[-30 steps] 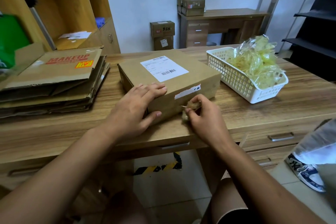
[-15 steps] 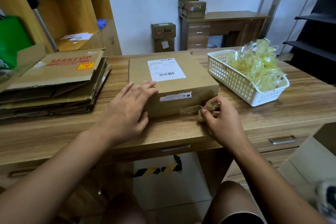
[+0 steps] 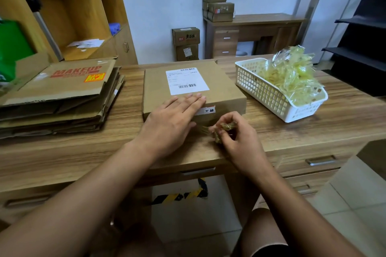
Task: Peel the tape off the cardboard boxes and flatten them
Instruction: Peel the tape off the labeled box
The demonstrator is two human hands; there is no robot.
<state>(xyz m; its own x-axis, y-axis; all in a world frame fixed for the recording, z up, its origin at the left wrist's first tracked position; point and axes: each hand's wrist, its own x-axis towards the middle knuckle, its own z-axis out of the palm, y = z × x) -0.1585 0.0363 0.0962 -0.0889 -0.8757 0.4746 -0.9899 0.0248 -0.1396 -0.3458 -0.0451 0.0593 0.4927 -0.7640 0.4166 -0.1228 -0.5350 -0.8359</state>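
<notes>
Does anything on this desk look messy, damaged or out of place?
Nothing alarming. The flattened cardboard pile on the left has ragged, bent edges, and the crumpled tape heap rises above the rim of the white basket. The box under the left hand looks intact; the right hand pinches a tape strip at its front.

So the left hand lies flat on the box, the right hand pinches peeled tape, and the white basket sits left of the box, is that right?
Not quite. The head view shows the white basket to the right of the box, not the left. The left hand does lie flat on it, and the right hand pinches the tape.
</notes>
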